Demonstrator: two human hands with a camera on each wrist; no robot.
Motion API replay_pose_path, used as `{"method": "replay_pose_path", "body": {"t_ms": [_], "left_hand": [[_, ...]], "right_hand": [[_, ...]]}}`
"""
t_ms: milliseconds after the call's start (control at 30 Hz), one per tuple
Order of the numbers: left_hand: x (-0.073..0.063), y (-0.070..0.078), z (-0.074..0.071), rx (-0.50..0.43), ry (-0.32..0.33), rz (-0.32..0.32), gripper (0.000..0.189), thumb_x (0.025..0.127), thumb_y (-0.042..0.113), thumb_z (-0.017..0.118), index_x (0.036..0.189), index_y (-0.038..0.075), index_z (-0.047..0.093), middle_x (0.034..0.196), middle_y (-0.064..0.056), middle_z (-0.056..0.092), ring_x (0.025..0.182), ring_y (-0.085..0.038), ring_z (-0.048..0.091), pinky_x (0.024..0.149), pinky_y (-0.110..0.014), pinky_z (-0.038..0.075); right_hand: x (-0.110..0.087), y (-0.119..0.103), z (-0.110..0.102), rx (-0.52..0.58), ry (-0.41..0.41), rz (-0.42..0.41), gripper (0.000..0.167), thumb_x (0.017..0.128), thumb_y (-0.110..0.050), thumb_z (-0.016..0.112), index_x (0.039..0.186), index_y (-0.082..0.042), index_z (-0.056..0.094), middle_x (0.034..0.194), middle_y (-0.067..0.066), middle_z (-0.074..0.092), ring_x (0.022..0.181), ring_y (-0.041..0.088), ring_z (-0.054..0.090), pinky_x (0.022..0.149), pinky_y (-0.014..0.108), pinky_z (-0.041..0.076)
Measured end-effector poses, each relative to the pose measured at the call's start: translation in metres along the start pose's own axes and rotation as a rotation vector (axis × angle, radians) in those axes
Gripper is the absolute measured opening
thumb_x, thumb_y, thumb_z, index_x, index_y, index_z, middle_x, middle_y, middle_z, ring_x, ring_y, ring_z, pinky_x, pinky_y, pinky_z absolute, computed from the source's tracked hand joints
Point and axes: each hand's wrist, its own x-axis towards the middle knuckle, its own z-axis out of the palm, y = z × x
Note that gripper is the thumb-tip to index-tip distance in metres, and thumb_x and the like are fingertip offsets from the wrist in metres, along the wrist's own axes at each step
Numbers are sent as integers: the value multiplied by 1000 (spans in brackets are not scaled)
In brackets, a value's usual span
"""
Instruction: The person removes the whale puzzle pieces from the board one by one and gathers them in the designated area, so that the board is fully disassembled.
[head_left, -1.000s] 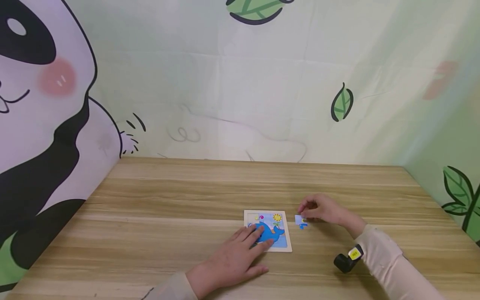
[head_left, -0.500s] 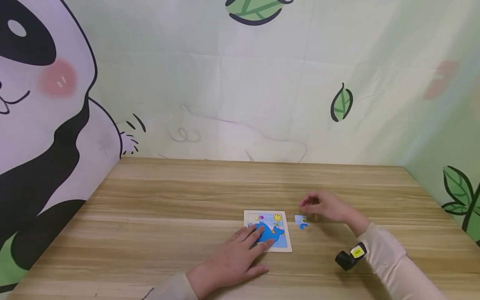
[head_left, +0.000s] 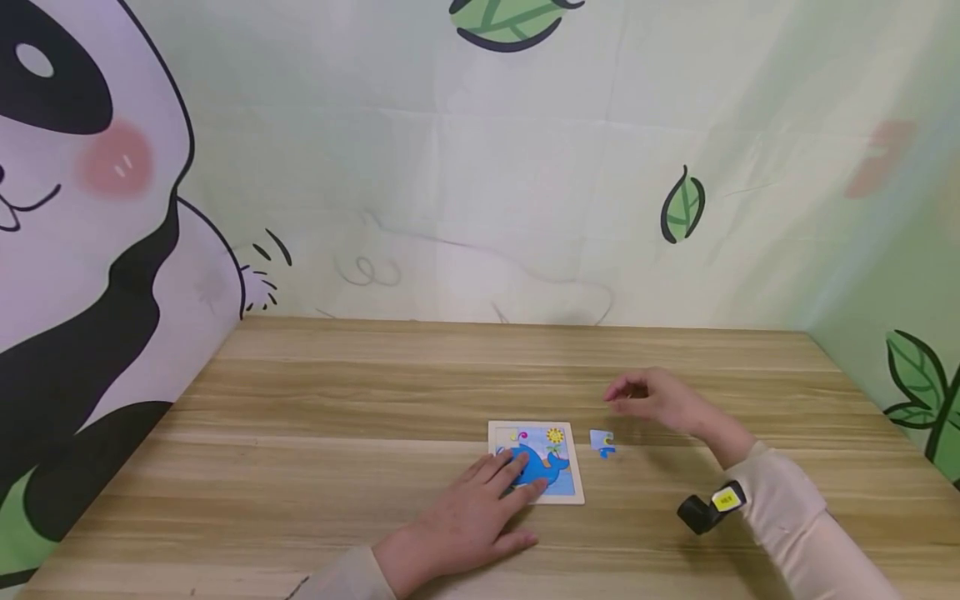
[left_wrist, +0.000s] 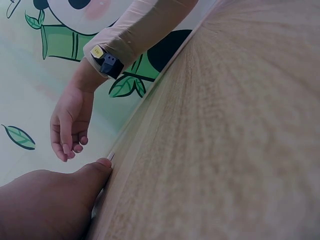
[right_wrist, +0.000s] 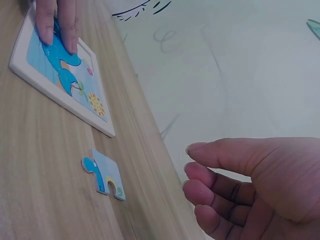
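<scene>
A square jigsaw puzzle in a pale wooden frame lies on the table, with a blue whale and a yellow sun on it. My left hand rests on its lower left part, fingers stretched out and covering some of the picture. Just right of the frame lies one loose puzzle piece, flat on the wood; its light blue face with darker blue and a bit of yellow shows in the right wrist view. Above and beyond that piece hovers my right hand, fingers loosely bent, holding nothing. Thumb and fingertips stand apart in the right wrist view.
The wood-grain table reaches back to a pale wall sheet printed with leaves. A large panda drawing covers the left side. A black camera with a yellow label is strapped to the right wrist.
My right hand has moved up, back and to the right, away from the loose puzzle piece, which now lies uncovered. My left hand and the framed puzzle have stayed in place.
</scene>
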Motion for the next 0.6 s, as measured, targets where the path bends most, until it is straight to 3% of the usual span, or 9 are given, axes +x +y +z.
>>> {"method": "replay_pose_path", "body": {"t_ms": [167, 433, 600], "left_hand": [[0, 0, 0, -2, -11, -8, 59, 98, 58, 35, 147, 25, 40, 154, -8, 37, 144, -27, 33, 117, -42, 31], [1, 1, 0, -22, -19, -15, 59, 98, 58, 35, 148, 26, 39, 156, -8, 35, 144, -28, 32, 118, -43, 30], [1, 1, -1, -28, -28, -16, 59, 98, 58, 35, 148, 26, 38, 156, -7, 34, 145, -27, 32, 118, -43, 29]], "right_hand": [[-2, -5, -2, 9, 8, -18, 21, 91, -10, 63, 105, 5, 65, 89, 10, 65, 70, 7, 49, 59, 22, 47], [1, -13, 3, -66, 53, -55, 18, 91, -9, 63, 104, 2, 67, 91, 7, 67, 75, 10, 52, 64, 19, 47], [2, -22, 8, -37, 51, -91, 18, 92, -10, 62, 104, 3, 67, 92, 9, 68, 76, 9, 53, 65, 19, 49]]}}
